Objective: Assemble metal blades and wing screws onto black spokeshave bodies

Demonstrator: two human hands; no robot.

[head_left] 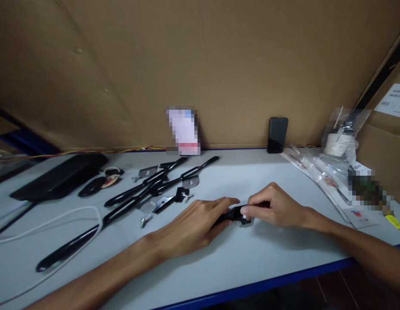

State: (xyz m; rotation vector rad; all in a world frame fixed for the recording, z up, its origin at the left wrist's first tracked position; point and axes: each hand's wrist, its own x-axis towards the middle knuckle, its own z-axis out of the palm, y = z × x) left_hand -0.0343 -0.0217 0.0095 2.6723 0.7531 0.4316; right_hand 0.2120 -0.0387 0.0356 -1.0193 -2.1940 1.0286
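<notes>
My left hand (200,219) is wrapped round the handle of a black spokeshave (239,212) low over the table. A metal blade shows at the spokeshave's near edge. At its middle, the thumb and fingers of my right hand (275,207) pinch a small pale thumbscrew (244,216), mostly covered by the fingertips. To the left lie several more black spokeshaves (70,247). Among them are loose metal blades (190,182), a black cap piece (182,194) and a wing-headed thumbscrew (146,221).
A black phone (277,135) and a blurred-out screen (185,131) lean at the back wall. A black case (60,176) and white cable (54,224) lie left. At right are plastic sleeves (322,181) and a bagged white container (338,144). The table's blue edge (271,282) runs in front.
</notes>
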